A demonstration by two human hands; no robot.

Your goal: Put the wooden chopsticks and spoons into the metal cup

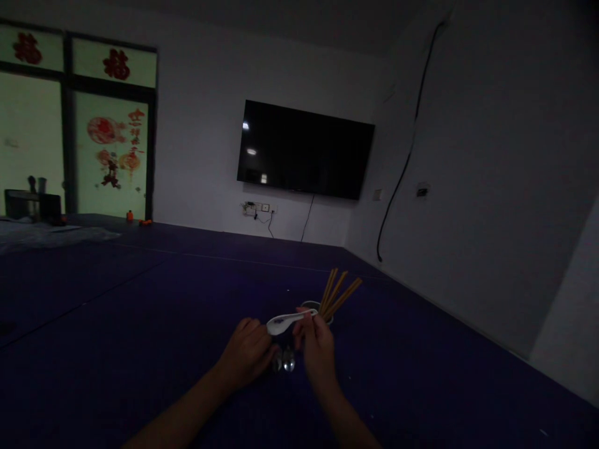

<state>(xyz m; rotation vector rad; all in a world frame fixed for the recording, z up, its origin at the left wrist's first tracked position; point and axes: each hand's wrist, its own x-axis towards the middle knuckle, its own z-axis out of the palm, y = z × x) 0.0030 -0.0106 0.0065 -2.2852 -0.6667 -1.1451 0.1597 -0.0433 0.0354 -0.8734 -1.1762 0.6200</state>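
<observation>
A white soup spoon (281, 323) with a dark mark in its bowl is held by the handle between the thumb and fingers of my right hand (319, 349). My left hand (249, 350) is closed at the tip of the bowl, its fingers curled; whether it grips the spoon or something else is hidden. Below and between my hands, two shiny metal spoons (289, 361) show their bowls, their handles out of sight. Behind my right hand stands a pale-rimmed container (309, 304), partly covered, with several wooden chopsticks (344, 294) leaning to the right in it.
The dark blue floor (187, 299) spreads around me, with thin seams in it. Ahead, a television (306, 149) hangs on the wall, and a black cable (405, 165) runs down the right wall. Far left lie plastic sheeting (56, 234) and a small orange object (130, 216).
</observation>
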